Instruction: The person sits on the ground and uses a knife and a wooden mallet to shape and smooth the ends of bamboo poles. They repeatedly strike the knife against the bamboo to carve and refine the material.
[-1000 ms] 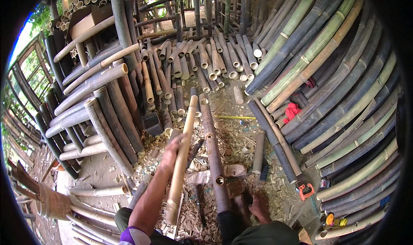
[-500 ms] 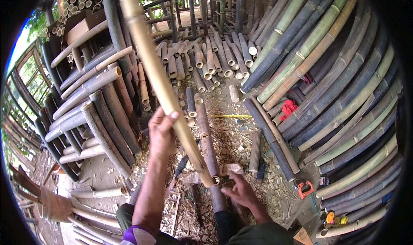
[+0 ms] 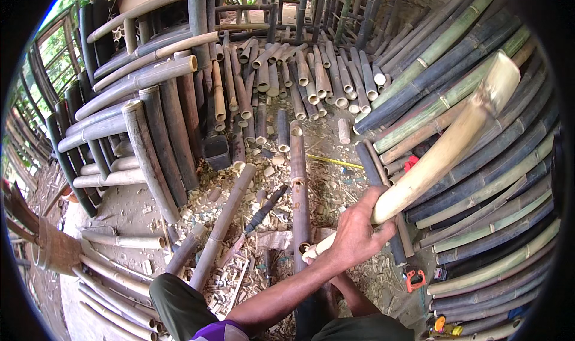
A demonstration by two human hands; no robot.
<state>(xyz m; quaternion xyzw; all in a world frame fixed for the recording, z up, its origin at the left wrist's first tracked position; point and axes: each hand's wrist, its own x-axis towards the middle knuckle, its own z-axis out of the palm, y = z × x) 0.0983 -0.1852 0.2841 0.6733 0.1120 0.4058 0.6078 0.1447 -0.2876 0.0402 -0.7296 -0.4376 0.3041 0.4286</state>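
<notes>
My left hand (image 3: pixel 358 233) is closed around a pale, stripped bamboo pole (image 3: pixel 434 158), slanting up to the right, its thick end uppermost. The pole's narrow lower end lies at a round hole in a dark brown bamboo length (image 3: pixel 299 206); whether it sits inside the hole I cannot tell. That brown length runs away from me between my legs and has another notch farther up. My left forearm crosses over my right forearm (image 3: pixel 353 293) and hides my right hand and its fingers.
Wood chips (image 3: pixel 233 197) cover the floor. A dark-handled tool (image 3: pixel 266 209) and a grey bamboo length (image 3: pixel 224 221) lie left. Bamboo frames (image 3: pixel 144 125) stand far left, cut pieces (image 3: pixel 317 80) at the back, long poles (image 3: pixel 479 161) right. An orange-handled saw (image 3: pixel 414 279) lies near them.
My left hand has swung the pale pole from leaning up-left to leaning up-right, crossing over my right arm. My right hand, seen before with fingers apart, is now hidden. The view has shifted.
</notes>
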